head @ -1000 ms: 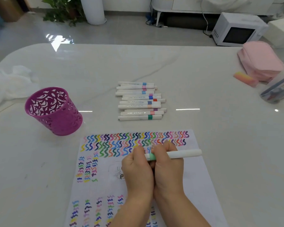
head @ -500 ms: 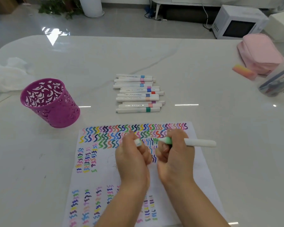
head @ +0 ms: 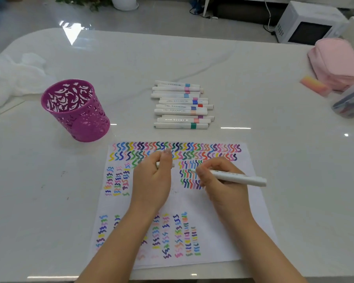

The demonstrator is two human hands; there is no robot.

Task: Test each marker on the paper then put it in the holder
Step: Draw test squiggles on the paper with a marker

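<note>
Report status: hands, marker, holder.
Right hand shut on marker, tip at the paper. Left hand shut on cap. Holder upright, looks empty. Nothing in the way.

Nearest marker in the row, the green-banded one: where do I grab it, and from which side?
Pinch the green-banded marker mid-barrel, left of its band, coming down from above on the near side. It lies flat, crosswise, at the row's front edge, so that side is open; the next marker crowds its far side.
</note>
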